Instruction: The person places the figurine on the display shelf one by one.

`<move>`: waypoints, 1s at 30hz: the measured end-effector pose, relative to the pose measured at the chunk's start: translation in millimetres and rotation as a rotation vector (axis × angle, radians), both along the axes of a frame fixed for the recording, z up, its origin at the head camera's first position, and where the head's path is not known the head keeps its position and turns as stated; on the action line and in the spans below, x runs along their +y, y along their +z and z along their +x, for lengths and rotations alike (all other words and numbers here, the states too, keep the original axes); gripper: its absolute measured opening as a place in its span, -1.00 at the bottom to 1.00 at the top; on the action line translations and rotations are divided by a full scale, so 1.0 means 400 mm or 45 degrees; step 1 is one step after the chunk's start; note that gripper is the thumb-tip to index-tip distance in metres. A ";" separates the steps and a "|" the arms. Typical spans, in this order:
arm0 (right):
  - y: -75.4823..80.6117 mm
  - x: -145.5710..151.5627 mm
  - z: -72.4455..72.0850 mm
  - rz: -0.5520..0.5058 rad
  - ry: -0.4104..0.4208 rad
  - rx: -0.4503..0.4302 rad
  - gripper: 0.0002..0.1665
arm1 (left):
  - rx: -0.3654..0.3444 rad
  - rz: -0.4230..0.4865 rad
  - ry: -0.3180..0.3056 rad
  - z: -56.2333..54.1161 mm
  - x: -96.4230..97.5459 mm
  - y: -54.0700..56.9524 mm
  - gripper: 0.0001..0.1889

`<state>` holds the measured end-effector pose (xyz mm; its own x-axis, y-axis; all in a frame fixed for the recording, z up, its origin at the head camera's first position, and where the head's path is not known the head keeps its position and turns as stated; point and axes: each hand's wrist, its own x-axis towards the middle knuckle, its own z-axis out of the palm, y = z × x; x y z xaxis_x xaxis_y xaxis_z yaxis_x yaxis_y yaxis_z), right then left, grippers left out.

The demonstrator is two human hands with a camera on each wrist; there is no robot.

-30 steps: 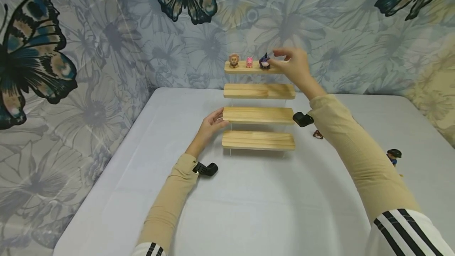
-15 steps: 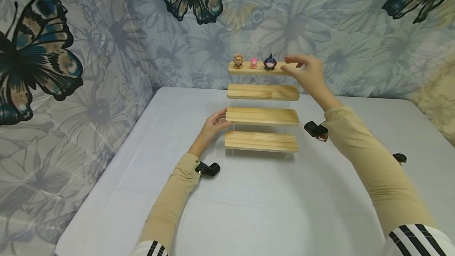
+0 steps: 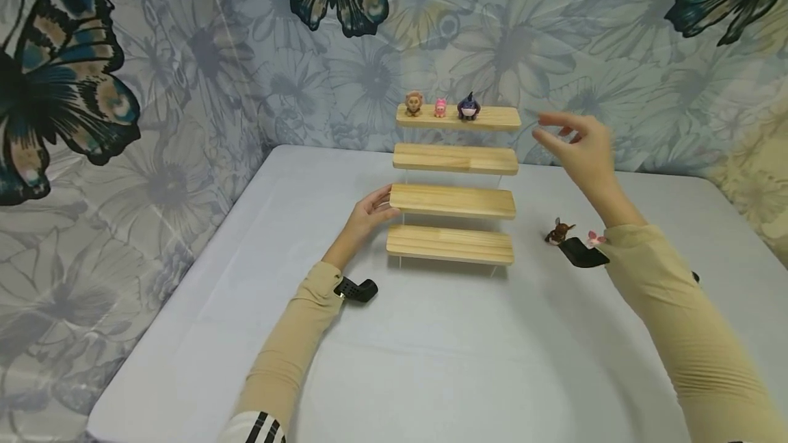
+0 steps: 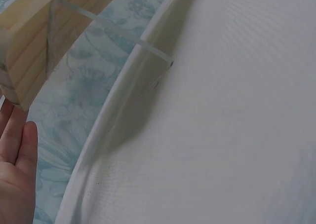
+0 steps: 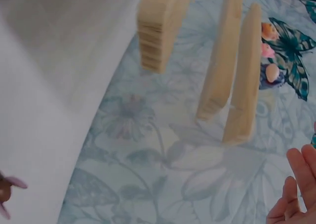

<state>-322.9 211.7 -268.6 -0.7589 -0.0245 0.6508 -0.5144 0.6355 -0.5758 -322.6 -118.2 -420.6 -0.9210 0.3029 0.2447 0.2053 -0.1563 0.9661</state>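
My left hand (image 3: 368, 216) touches the left end of the third shelf board (image 3: 452, 201) of a four-tier wooden stand. In the left wrist view its fingers (image 4: 29, 140) lie nearly straight at the board's end (image 4: 22, 81). My right hand (image 3: 581, 149) hovers empty to the right of the top board (image 3: 495, 118), thumb and fingers parted. Three small figures line up on that board: a lion (image 3: 414, 103), a pink pig (image 3: 440, 108) and a dark blue figure with a pale belly (image 3: 468, 107). They also show in the right wrist view, beyond my right hand (image 5: 298, 194).
On the white table (image 3: 443, 340), right of the stand, sit a brown big-eared figure (image 3: 559, 232) and a pink-and-white one (image 3: 594, 238), partly behind the right wrist camera (image 3: 581, 253). Clear legs (image 4: 153, 51) carry the boards. Butterfly-printed cloth (image 3: 363, 81) hangs behind.
My right hand has let go of the dark blue figure, which stays on the top board, and moved right, away from the stand. The left hand keeps its place.
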 end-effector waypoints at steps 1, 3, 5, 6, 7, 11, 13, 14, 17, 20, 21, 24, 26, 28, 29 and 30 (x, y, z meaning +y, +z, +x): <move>-0.005 0.008 0.008 0.008 -0.015 0.026 -0.69 | 0.000 -0.002 -0.002 0.000 0.000 0.001 -0.41; -0.015 0.020 0.025 0.022 -0.038 0.057 -0.71 | -0.006 0.001 -0.013 -0.001 0.000 0.003 -0.42; -0.024 0.029 0.038 0.035 -0.044 0.088 -0.74 | -0.018 0.005 -0.022 0.000 0.000 0.006 -0.42; -0.027 0.032 0.045 0.037 -0.049 0.086 -0.73 | -0.019 0.001 -0.026 0.004 0.000 0.012 -0.42; -0.030 0.034 0.050 0.041 -0.051 0.096 -0.74 | -0.021 -0.001 -0.027 0.009 0.001 0.018 -0.42; -0.033 0.042 0.068 0.069 -0.055 0.138 -0.73 | -0.019 -0.020 -0.028 0.031 0.001 0.047 -0.42; -0.031 0.046 0.075 0.079 -0.054 0.164 -0.72 | -0.021 -0.033 -0.024 0.038 0.000 0.055 -0.42; -0.030 0.049 0.079 0.081 -0.055 0.174 -0.72 | -0.025 -0.041 -0.023 0.039 0.000 0.056 -0.42; -0.031 0.061 0.092 0.074 -0.052 0.208 -0.71 | -0.034 -0.050 -0.023 0.040 -0.002 0.055 -0.41; -0.034 0.077 0.105 0.070 -0.061 0.224 -0.70 | -0.028 -0.050 -0.025 0.039 -0.002 0.056 -0.41; -0.036 0.082 0.110 0.065 -0.065 0.219 -0.69 | -0.022 -0.051 -0.025 0.039 -0.003 0.056 -0.41; -0.041 0.099 0.127 0.057 -0.085 0.187 -0.71 | -0.017 -0.054 -0.025 0.038 -0.002 0.058 -0.40; -0.046 0.109 0.138 0.059 -0.101 0.142 -0.71 | -0.021 -0.058 -0.020 0.039 -0.001 0.059 -0.39; -0.053 0.118 0.148 0.061 -0.112 0.097 -0.72 | -0.031 -0.059 -0.017 0.038 -0.001 0.058 -0.39; -0.058 0.123 0.152 0.067 -0.121 0.074 -0.72 | -0.034 -0.057 -0.018 0.038 -0.001 0.057 -0.40; -0.063 0.128 0.157 0.074 -0.128 0.057 -0.72 | -0.036 -0.059 -0.016 0.037 0.000 0.057 -0.40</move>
